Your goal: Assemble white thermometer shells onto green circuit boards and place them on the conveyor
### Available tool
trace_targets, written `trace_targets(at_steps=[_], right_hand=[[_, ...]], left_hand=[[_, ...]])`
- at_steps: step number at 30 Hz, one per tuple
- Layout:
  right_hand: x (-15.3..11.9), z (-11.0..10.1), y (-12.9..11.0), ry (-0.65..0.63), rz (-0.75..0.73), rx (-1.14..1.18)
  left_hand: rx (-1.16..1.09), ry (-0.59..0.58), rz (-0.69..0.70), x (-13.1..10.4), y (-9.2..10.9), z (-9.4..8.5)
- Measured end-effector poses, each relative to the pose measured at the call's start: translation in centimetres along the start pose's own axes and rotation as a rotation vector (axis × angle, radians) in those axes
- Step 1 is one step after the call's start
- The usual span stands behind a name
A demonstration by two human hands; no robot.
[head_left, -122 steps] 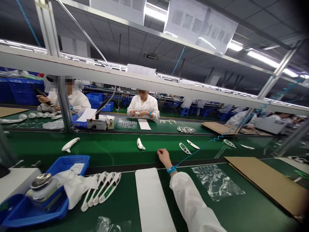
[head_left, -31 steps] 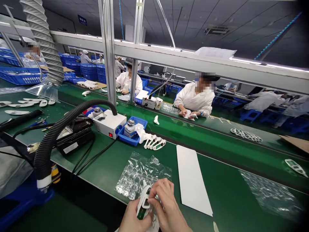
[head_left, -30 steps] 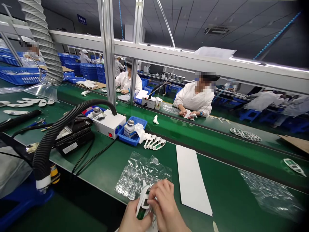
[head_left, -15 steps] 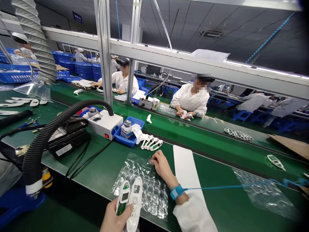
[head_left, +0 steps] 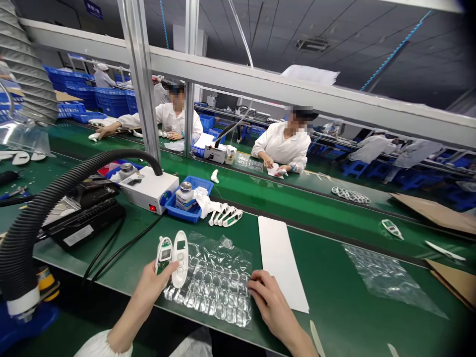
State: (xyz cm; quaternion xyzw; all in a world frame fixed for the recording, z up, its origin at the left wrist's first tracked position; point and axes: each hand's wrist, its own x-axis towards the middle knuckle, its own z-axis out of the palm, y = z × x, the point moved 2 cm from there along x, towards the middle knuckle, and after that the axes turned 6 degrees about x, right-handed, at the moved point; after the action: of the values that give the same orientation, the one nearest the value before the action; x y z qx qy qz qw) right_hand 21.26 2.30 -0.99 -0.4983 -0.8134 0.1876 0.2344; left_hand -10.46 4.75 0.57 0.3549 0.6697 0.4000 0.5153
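Right hand: (head_left: 269, 300) a half second ago at the far edge of the clear cell sheet (head_left: 219, 285); now by its right edge. Fingers curled; cannot tell if they pinch the film.
Left hand: (head_left: 154, 280) moved further in over the table, fingers grasping two pieces side by side.
Meaning: my reading, one hand minds both parts, leaving the other for the film.
Table: (head_left: 330, 312) one, green.
Clear film: two; cell sheet along the near edge, second clear sheet (head_left: 390, 277) right, by the far edge.
White sheet: (head_left: 280, 263) one, running from the far edge towards the near.
White box: (head_left: 147, 191) one, left, towards the far edge.
Blue tray: (head_left: 182, 213) one beside the box, one jar (head_left: 185, 196) in it.
Opened bodies: (head_left: 233, 218) seemingly four, fanned at the far edge.
Held pieces: one white cover (head_left: 180, 258), one board half (head_left: 164, 253); above the table, at the cell sheet's left edge.
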Motion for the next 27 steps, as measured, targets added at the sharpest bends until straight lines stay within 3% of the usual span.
trace_targets(at_steps=[8, 13, 19, 27], right_hand=[[0.2, 0.1, 0.2, 0.033, -0.082, 0.195], [-0.7, -0.3, -0.8, 0.063, -0.137, 0.094], [-2.6, 0.9, -1.5, 0.0, -0.115, 0.027], [-3.0, 0.3, -2.8, -0.004, -0.083, 0.015]], left_hand=[[0.049, 0.024, -0.049, 0.1, -0.2, -0.4], [0.079, 0.036, -0.057, -0.2, -0.7, -0.7], [0.125, -0.02, -0.056, -0.8, -1.8, -1.3], [0.241, 0.043, 0.006, -1.4, -1.9, -1.9]])
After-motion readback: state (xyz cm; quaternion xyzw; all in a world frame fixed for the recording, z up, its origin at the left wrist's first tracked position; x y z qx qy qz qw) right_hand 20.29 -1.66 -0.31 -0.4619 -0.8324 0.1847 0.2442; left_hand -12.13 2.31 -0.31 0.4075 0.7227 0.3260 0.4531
